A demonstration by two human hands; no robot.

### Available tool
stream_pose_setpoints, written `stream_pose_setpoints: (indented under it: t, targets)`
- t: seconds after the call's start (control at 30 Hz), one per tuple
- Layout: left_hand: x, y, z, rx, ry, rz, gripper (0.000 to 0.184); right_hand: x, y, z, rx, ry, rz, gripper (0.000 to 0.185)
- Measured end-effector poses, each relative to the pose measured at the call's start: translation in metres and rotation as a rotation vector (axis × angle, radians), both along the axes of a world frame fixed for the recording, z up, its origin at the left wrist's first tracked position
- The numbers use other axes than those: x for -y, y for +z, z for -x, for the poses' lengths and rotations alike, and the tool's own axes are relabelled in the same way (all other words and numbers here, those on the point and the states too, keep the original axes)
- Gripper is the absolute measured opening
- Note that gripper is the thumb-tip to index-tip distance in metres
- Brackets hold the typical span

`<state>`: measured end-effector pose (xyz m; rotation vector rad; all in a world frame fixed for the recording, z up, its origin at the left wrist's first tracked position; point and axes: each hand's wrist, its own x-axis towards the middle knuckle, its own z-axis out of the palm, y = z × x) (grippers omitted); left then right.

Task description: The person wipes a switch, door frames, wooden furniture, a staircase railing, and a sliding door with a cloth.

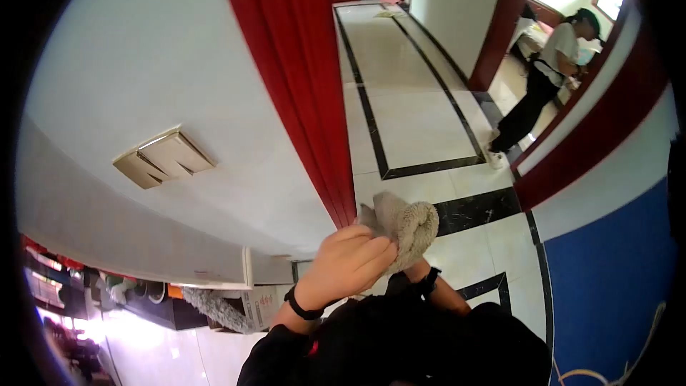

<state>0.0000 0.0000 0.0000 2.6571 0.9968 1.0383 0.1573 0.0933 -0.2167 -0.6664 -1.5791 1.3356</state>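
Bunched in front of my body is a grey-beige fluffy cloth. My left hand, with a black band on its wrist, is closed on the cloth's left side, fingers curled and pressed together. Behind the cloth's lower edge is my right hand, with a dark watch or band on its wrist. Most of that hand is covered by the cloth, and its fingers are hidden. A red door frame rises just beyond my left hand.
A switch plate is on the white wall at left. Tiled floor with black borders runs down the hallway. Another person stands in the right doorway. A blue panel is at lower right; a grey fluffy duster-like item lies at lower left.
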Motion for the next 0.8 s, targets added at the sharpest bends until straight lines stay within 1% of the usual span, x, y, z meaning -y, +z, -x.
stream_pose_setpoints:
  t: [0.07, 0.1, 0.17, 0.2, 0.23, 0.3, 0.37, 0.4, 0.43, 0.47, 0.5, 0.53, 0.57, 0.63, 0.67, 0.73, 0.77, 0.8]
  targets:
    - [0.020, 0.011, 0.011, 0.001, 0.142, -0.407, 0.023, 0.007, 0.048, 0.007, 0.041, 0.182, -0.133, 0.062]
    - [-0.024, 0.018, 0.002, -0.104, 0.151, -0.440, 0.023, -0.053, 0.060, 0.014, -0.061, 0.204, -0.169, 0.062]
    - [-0.022, 0.019, -0.012, 0.095, 0.386, -0.634, 0.016, -0.079, 0.087, 0.008, -0.381, 0.183, 0.382, 0.064]
    - [-0.016, 0.014, -0.024, 0.180, 0.562, -0.611, 0.016, -0.099, 0.086, 0.001, -0.413, 0.186, 0.385, 0.064]
    - [-0.023, 0.009, -0.028, 0.262, 0.726, -0.630, 0.018, -0.139, 0.093, 0.006, -0.461, 0.198, 0.346, 0.065]
    - [-0.023, -0.017, -0.008, 0.507, 1.041, -0.498, 0.036, -0.181, 0.123, 0.041, -0.232, 0.107, -0.230, 0.065]
    - [-0.077, -0.003, -0.003, 0.447, 1.246, -1.089, 0.062, -0.189, 0.188, 0.059, -0.220, 0.191, -0.459, 0.067]
    - [-0.085, 0.009, -0.002, 0.228, 1.380, -1.010, 0.072, -0.185, 0.210, 0.077, -0.223, 0.121, -0.514, 0.068]
    - [-0.097, 0.005, 0.004, 0.208, 1.392, -1.023, 0.072, -0.184, 0.223, 0.090, -0.229, 0.048, -0.572, 0.068]
    - [-0.110, -0.007, 0.013, 0.215, 1.486, -1.041, 0.069, -0.186, 0.222, 0.095, -0.247, 0.063, -0.565, 0.068]
    - [-0.118, -0.008, 0.014, 0.229, 1.582, -1.056, 0.066, -0.186, 0.220, 0.097, -0.317, 0.073, -0.576, 0.069]
    - [-0.118, -0.011, 0.005, 0.557, 1.418, -0.893, 0.061, -0.187, 0.218, 0.098, -0.383, 0.081, -0.590, 0.069]
    - [-0.121, -0.012, -0.001, 0.553, 1.434, -0.895, 0.061, -0.188, 0.211, 0.098, -0.383, 0.096, -0.586, 0.069]
    - [-0.121, -0.011, -0.016, 0.472, 1.499, -0.799, 0.060, -0.186, 0.185, 0.098, -0.389, 0.185, -0.456, 0.069]
    - [-0.120, -0.021, -0.015, 0.468, 1.517, -0.789, 0.060, -0.188, 0.174, 0.099, -0.383, 0.198, -0.444, 0.069]
    - [-0.122, -0.044, -0.007, 0.659, 1.493, -0.688, 0.059, -0.192, 0.154, 0.104, -0.303, 0.164, -0.391, 0.070]
    - [-0.124, -0.052, -0.011, 0.656, 1.505, -0.691, 0.059, -0.195, 0.144, 0.105, -0.304, 0.177, -0.388, 0.070]
    - [-0.126, -0.056, -0.021, 0.594, 1.501, -0.673, 0.058, -0.195, 0.134, 0.105, -0.291, 0.165, -0.398, 0.071]
